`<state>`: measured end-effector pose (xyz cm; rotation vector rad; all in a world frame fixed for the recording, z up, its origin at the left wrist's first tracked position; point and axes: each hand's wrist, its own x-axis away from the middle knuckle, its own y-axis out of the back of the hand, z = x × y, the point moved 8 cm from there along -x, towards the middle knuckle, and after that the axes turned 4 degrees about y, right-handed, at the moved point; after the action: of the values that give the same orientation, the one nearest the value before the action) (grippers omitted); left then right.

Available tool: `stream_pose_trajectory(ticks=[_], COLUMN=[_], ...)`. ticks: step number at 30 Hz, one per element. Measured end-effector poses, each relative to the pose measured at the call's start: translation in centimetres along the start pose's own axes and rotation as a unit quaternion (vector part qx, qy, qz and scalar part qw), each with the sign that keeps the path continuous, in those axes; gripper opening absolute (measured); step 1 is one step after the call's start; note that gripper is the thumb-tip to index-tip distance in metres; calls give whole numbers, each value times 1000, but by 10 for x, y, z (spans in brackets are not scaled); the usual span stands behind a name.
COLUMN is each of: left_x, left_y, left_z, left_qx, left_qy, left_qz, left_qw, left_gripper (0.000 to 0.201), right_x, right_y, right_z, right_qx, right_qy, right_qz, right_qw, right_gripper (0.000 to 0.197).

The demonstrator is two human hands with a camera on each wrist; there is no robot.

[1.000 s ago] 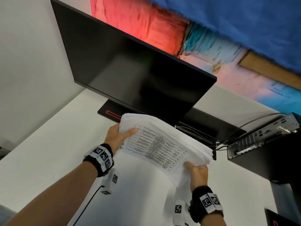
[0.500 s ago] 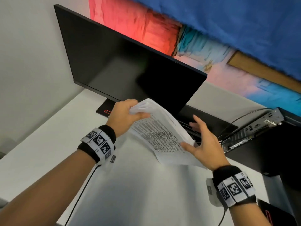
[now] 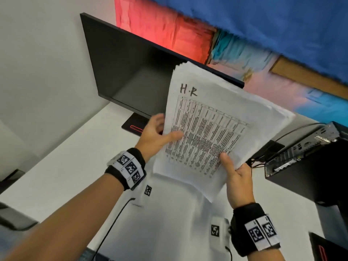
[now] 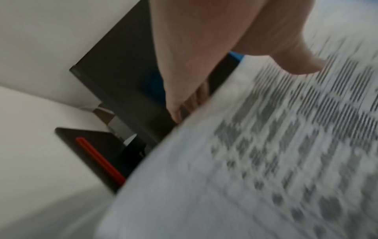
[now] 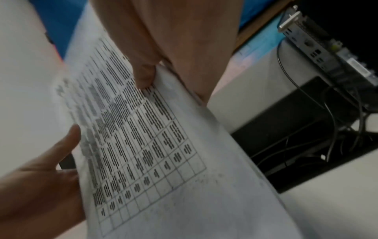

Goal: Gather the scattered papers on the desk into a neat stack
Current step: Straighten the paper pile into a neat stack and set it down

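Observation:
A thick stack of white papers (image 3: 212, 127) stands tilted above the white desk (image 3: 56, 178); its top sheet bears a printed table and a handwritten "H·R". My left hand (image 3: 158, 136) grips the stack's left edge, thumb lying across the front sheet. My right hand (image 3: 237, 178) holds the lower right edge, thumb on the print and fingers behind. The left wrist view shows the left thumb (image 4: 294, 63) pressed on the blurred papers (image 4: 266, 153). The right wrist view shows the right thumb (image 5: 145, 74) on the table sheet (image 5: 153, 145), with the left hand (image 5: 40, 177) at the other edge.
A black monitor (image 3: 135, 72) on a black base with a red stripe (image 3: 134, 127) stands behind the papers. A small computer box (image 3: 301, 147) with cables sits on a black stand at the right. A colourful painted wall rises behind.
The stack has swung up from lying low and slanted to nearly upright, facing me. My right hand, open beside it half a second ago, has taken hold of its lower right edge.

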<state>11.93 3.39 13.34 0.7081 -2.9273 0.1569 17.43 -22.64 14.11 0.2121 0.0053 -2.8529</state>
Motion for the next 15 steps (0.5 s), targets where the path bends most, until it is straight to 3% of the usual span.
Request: stream_pose_trajectory(ticks=[3,5,8,12,15], left_x=[6,7,10,11,7], left_y=[-15,-12,-3,-5,-8], left_z=[23,53,106,124,116], left_qx=[-14,-4,-34,-101,-171], left_qy=[-12,-2,39,24,10], left_qz=[11,-25,-65,-86,-86], left_qw=[1000,1000,996,991,981], left_gripper=[50,50,75,53,40], right_x=[8,17,35,25,11], right_y=[-6,-11,-25,-30,-23], right_z=[-16,-41,-85,-105,-107], right_qx=[-33,-24,-15,25,58], right_qy=[-12,-47,-108,-102,-96], right_qz=[-23,-27,-5,-3,-10], right_qw=[999,998,994,994,994], right_gripper=[35,25,26,32,22])
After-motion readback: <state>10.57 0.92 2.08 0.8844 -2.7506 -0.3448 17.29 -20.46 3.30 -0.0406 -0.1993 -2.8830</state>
